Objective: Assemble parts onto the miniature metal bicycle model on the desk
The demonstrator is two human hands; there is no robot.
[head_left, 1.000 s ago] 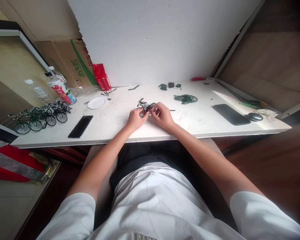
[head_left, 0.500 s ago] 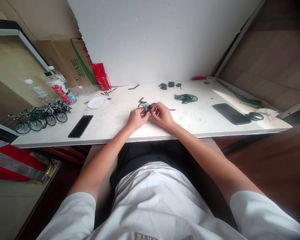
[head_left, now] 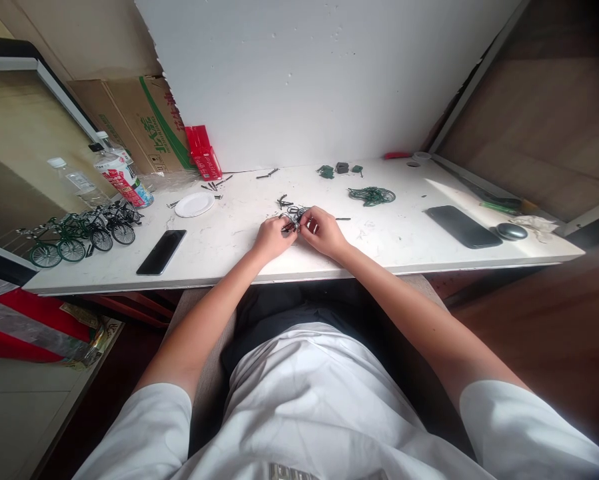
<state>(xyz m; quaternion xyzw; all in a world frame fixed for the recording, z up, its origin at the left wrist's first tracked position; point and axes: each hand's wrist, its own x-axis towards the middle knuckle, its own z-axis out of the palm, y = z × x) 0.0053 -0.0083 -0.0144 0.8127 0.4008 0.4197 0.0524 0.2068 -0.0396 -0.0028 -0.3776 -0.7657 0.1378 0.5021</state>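
Observation:
Near the middle of the white table (head_left: 239,250), my left hand (head_left: 274,237) grips a small dark part of a model bicycle (head_left: 294,215). My right hand (head_left: 323,231) pinches at the right side of the same piece, its fingertips almost touching those of the left. The fingers partly hide the piece. Small black parts (head_left: 284,201) lie just behind my hands, and a thin black strip (head_left: 344,219) lies to the right. Farther back on the right are green wheels and frames (head_left: 372,196) in a pile and small green and dark pieces (head_left: 342,168).
Several assembled model bicycles (head_left: 99,239) stand at the left, by bottles (head_left: 122,179). A phone (head_left: 162,253), a white plate (head_left: 194,205) and a red box (head_left: 204,155) are nearer the middle. At the right lie a dark flat case (head_left: 463,227) and a mouse (head_left: 511,231).
My fingers have shifted slightly around the small piece, and the piece has turned a little between them. Both hands stay in nearly the same place.

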